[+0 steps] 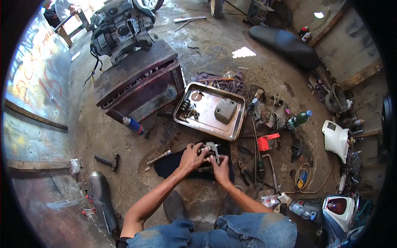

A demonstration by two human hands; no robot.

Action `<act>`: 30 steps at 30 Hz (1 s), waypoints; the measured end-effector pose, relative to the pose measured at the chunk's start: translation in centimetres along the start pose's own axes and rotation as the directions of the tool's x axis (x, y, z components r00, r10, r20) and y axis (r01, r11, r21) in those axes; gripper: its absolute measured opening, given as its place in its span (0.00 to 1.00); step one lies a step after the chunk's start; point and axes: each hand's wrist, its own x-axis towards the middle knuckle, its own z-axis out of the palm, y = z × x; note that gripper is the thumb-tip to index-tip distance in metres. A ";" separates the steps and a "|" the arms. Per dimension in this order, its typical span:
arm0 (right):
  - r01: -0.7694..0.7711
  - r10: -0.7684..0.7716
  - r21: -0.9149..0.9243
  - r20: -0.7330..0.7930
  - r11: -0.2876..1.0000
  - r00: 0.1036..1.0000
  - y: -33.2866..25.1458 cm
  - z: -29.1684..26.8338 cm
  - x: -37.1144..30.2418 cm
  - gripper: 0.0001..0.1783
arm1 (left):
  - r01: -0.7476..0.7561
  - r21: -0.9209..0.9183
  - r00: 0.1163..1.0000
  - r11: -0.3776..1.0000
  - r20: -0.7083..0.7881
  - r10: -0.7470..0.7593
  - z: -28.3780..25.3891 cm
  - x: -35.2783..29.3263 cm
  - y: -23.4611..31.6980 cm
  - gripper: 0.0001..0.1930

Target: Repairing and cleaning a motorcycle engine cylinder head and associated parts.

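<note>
Over a dark cloth (165, 166) on the floor, my two hands hold a grey metal engine part (213, 146) between them. My left hand (193, 158) has its fingers closed on the part's left side. The right side is gripped by my right hand (221, 168), thumb and fingers bent around the edge. My fingers hide much of the part. Just beyond stands a metal tray (209, 126) with a grey cover (226, 110) on its right. Several small dark metal parts (188, 109) and a round flat piece (197, 96) lie on its left.
Left are a hammer (108, 160), a spray can (133, 125), an exhaust muffler (101, 198) and a dark wooden cabinet (140, 89) bearing an engine (122, 31). Right are a green bottle (300, 119), a red box (269, 141), pliers (245, 172) and a motorcycle seat (285, 45).
</note>
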 end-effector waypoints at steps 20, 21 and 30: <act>-0.041 0.024 0.183 0.096 0.982 0.995 0.5 -3.2 -0.4 0.26 | -0.530 0.191 0.841 0.826 0.243 0.483 -0.7 2.0 0.0 0.22; 0.174 -0.180 0.064 0.096 0.983 0.979 -0.1 -2.7 -0.9 0.27 | -0.539 0.183 0.831 0.822 0.273 0.484 -0.9 2.0 -0.2 0.23; 0.444 -0.438 -0.111 0.079 0.889 0.896 0.8 -2.6 -0.9 0.31 | -0.472 0.074 0.856 0.878 -0.199 0.477 -2.1 -2.8 -1.4 0.30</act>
